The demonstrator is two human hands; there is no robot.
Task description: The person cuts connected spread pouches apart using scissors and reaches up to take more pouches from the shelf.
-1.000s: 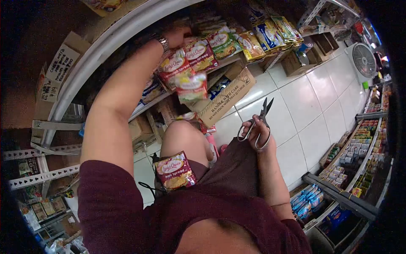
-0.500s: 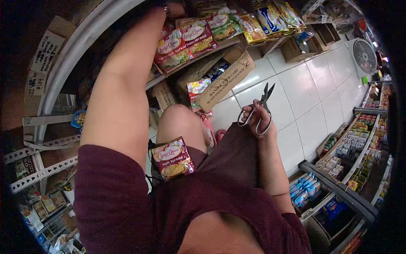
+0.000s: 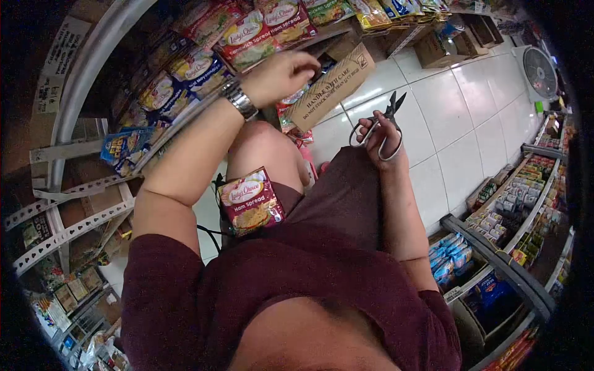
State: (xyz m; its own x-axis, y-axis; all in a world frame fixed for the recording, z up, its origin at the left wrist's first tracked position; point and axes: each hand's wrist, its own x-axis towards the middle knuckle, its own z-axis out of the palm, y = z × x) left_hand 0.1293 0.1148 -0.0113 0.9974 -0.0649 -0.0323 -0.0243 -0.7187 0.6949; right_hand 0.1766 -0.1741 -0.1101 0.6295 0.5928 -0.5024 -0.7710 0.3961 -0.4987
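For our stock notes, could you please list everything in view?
Scissors: one, dark-bladed, right hand.
Ham Spread pouch: one, maroon and yellow, lap.
Spread pouches: several, red or green, shelf.
Mayonnaise pouches: several, blue and yellow, shelf.
Flapped carton: one, brown, below shelf.
Other cartons: several, brown, upper right.
Fan: one, grey, right.
Cans: many, mixed, right-hand rack.
Wrapped packets: several, blue, rack.
Tiles: many, white, floor.
Shirt: one, maroon, bottom centre.
Watch: one, silver, left wrist.
Left hand: one, bare, before flapped carton.
Right hand: one, bare, on scissors.

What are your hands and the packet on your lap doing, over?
Left hand looks empty, near cardboard box. Right hand gripping scissors. Ham Spread packet resting on lap. Left hand hides part of box.
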